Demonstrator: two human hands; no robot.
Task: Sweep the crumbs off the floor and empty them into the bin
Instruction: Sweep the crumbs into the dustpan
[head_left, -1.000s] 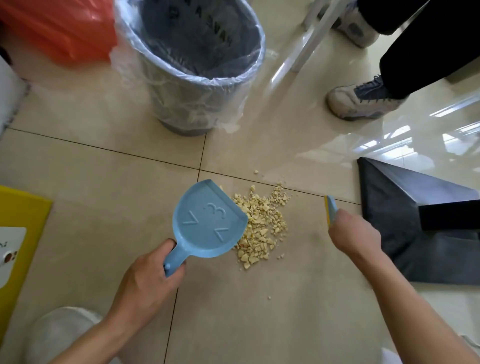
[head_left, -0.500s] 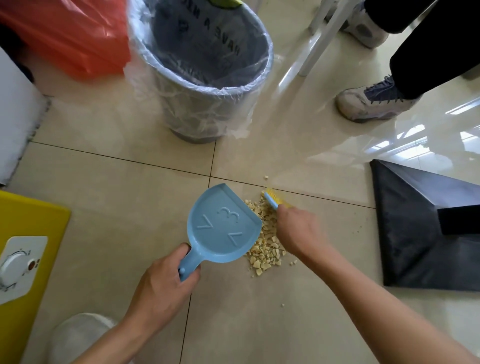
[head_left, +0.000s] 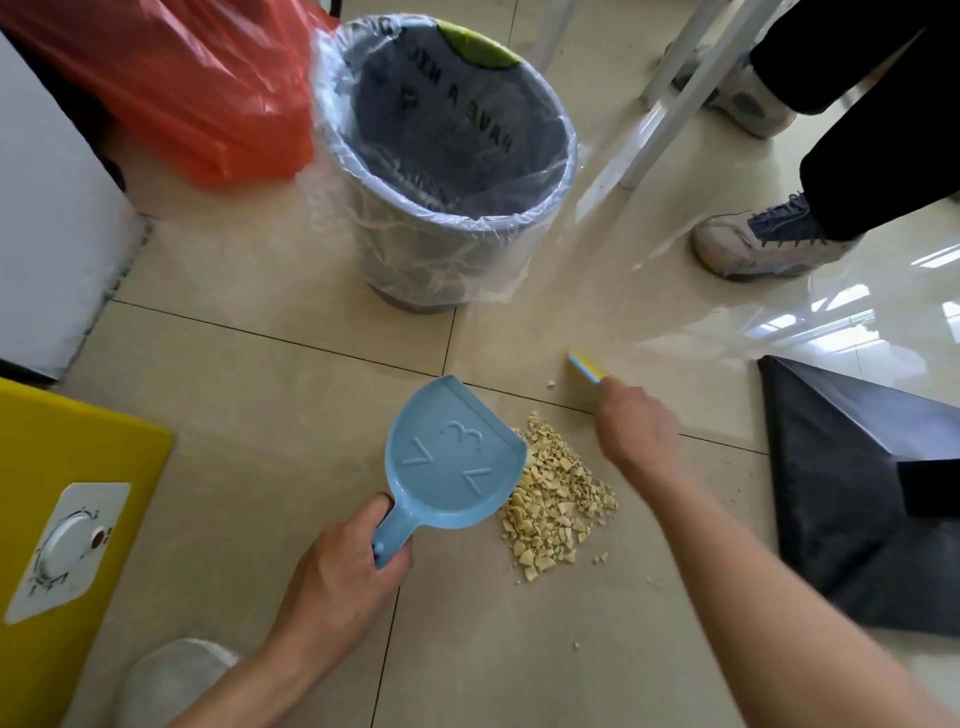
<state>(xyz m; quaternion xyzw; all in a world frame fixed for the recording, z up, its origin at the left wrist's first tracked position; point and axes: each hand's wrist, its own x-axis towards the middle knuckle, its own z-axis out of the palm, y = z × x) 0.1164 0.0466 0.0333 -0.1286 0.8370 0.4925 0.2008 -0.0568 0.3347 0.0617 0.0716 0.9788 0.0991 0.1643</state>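
Observation:
A pile of pale yellow crumbs (head_left: 556, 493) lies on the beige tiled floor. My left hand (head_left: 343, 577) grips the handle of a small blue dustpan (head_left: 452, 462), whose underside faces up, with its edge at the pile's left side. My right hand (head_left: 634, 426) holds a small yellow and blue brush (head_left: 584, 366) above and to the right of the pile; the brush head points away from me. A grey bin (head_left: 447, 171) lined with clear plastic stands further off on the floor, its mouth open.
An orange plastic bag (head_left: 171, 88) lies left of the bin. A yellow box (head_left: 62, 519) stands at the left, a black sheet (head_left: 852, 499) at the right. Another person's shoes (head_left: 763, 244) and white furniture legs (head_left: 670, 93) are at the upper right. A few stray crumbs lie around.
My right hand swept the brush in to the pile beside the dustpan, then drew it back out to the right. The pile now lies closer against the dustpan's edge.

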